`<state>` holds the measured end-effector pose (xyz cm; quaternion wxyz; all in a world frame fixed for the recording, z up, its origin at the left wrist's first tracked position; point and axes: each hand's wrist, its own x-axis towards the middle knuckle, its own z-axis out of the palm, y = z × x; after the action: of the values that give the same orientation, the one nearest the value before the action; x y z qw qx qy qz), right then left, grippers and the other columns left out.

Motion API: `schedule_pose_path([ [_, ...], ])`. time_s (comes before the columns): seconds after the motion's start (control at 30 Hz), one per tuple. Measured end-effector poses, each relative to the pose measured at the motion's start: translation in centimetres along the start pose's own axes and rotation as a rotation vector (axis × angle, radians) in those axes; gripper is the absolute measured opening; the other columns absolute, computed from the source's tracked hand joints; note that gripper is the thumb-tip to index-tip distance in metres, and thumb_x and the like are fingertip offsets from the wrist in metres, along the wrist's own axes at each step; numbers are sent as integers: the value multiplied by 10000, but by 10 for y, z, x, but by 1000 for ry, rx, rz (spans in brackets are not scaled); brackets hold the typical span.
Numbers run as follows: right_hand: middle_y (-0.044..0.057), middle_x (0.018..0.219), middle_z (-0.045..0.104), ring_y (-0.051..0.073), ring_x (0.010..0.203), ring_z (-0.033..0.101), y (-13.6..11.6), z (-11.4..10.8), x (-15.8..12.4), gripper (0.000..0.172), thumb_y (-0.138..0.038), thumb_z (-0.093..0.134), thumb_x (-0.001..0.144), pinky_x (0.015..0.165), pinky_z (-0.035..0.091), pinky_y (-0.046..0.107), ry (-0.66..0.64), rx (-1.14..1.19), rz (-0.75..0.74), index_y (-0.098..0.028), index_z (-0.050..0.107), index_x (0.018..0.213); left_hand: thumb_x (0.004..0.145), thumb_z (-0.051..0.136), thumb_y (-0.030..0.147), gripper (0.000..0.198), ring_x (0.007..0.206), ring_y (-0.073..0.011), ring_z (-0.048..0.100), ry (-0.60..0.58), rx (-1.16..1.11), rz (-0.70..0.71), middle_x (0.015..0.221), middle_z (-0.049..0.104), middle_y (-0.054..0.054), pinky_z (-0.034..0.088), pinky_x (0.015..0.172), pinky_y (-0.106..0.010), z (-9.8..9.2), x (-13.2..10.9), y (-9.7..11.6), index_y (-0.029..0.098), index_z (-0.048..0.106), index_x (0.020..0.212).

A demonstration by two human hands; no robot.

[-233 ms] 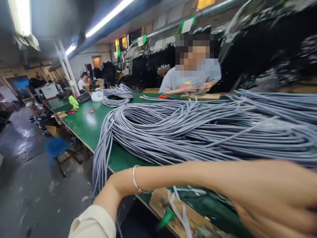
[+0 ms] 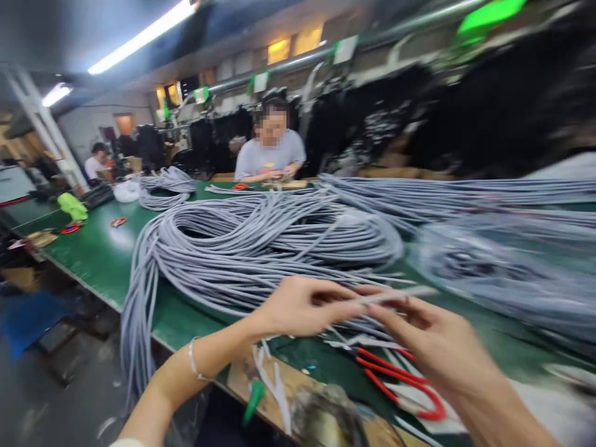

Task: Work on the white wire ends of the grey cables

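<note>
Thumb and fingers of my left hand pinch a thin grey cable end. My right hand grips the same piece a little further right, so both hands meet on it above the table's near edge. Beneath my right hand lies a red-handled pair of pliers or cutters; its jaws point left. Behind my hands spreads a large pile of grey cables, looped at the left and hanging over the table edge. Motion blur hides the fine detail of the piece held.
On the green table lie a clear plastic bag and red-handled scissors. Near me is a wooden board with a green-handled tool. Across sits a co-worker. A blue stool stands left.
The view has swung right. My left hand, earlier reaching to the far right, is now at the middle with the cable, and my right hand has come into view holding it too.
</note>
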<state>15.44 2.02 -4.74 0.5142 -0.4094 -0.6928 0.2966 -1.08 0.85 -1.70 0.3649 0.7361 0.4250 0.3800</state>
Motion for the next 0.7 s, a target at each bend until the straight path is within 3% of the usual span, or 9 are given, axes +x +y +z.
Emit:
schedule_pose_path([
  [0.1, 6, 575, 593, 42, 360, 329, 0, 9, 12, 491, -546, 748, 564, 331, 225, 208, -67, 299, 309, -160, 696, 862, 769, 618, 196, 244, 678, -156, 640, 29, -18, -67, 816, 733, -76, 495, 617, -221, -3, 1, -20, 99, 718, 970],
  [0.2, -22, 473, 502, 15, 340, 262, -7, 20, 13, 516, -602, 778, 432, 328, 147, 192, 123, 462, 416, -138, 627, 600, 738, 644, 223, 162, 629, -150, 626, 108, 66, -60, 750, 729, -61, 483, 579, -224, -1, -2, -22, 129, 739, 830],
  [0.4, -50, 426, 461, 8, 318, 227, -13, 26, 8, 511, -586, 792, 425, 317, 134, 187, 198, 583, 439, -147, 596, 599, 743, 631, 189, 113, 540, -134, 581, 243, 158, 114, 652, 705, -64, 432, 502, -221, 5, -10, -20, 148, 736, 740],
  [0.7, -60, 442, 440, 19, 335, 239, -8, 34, 2, 501, -623, 722, 540, 322, 166, 194, 161, 507, 415, -155, 571, 637, 777, 598, 189, 164, 494, -110, 481, 263, 145, 204, 576, 612, -38, 367, 470, -226, 6, -10, -20, 137, 749, 814],
])
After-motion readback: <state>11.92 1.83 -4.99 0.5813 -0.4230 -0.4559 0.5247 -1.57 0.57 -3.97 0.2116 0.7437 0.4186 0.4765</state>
